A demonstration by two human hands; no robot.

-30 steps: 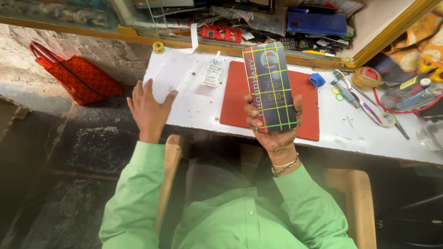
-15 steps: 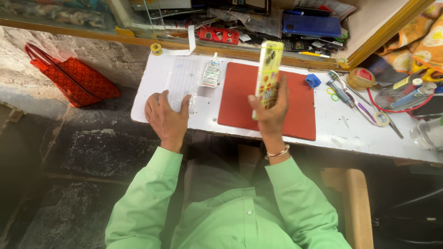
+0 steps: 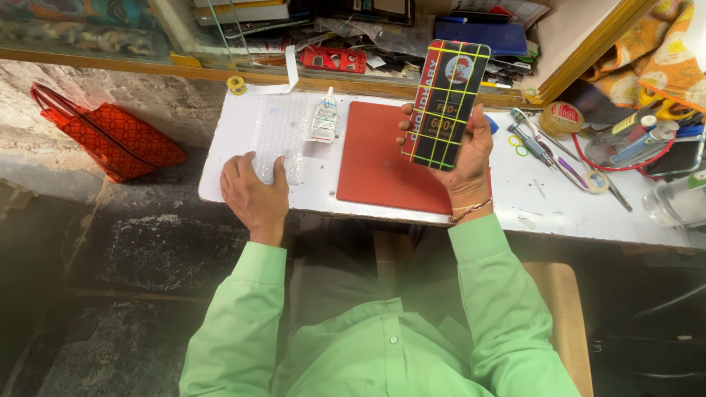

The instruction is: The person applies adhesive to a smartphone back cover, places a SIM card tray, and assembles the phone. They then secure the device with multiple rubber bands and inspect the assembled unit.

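White and narrow, the worktable (image 3: 544, 213) runs across the upper half of the view, with a cluttered shelf (image 3: 382, 29) of papers and tools behind it and rough dark stone floor to the left. One red mat (image 3: 382, 165) lies flat at the middle of the table. One dark phone case (image 3: 446, 104), crossed by yellow and red lines, is held upright above the mat's right part by the right hand (image 3: 463, 154); the fingers are curled around its lower edges, thumb on the left side, so the grip is closed on it. The left hand (image 3: 254, 192) rests palm down near the table's front left edge, fingers loosely spread, its tips on one sheet of bubble wrap (image 3: 283, 132). One small glue bottle (image 3: 323, 121) lies just between the wrap and the mat. One yellow tape spool (image 3: 236, 85) sits at the back left corner. To the right, well apart from the hands, are tweezers and small tools (image 3: 540, 143), one roll of brown tape (image 3: 560, 117) and a glass jar (image 3: 676, 202). One red bag (image 3: 110, 136) leans on the floor left of the table. Bare tabletop remains along the front edge right of the mat
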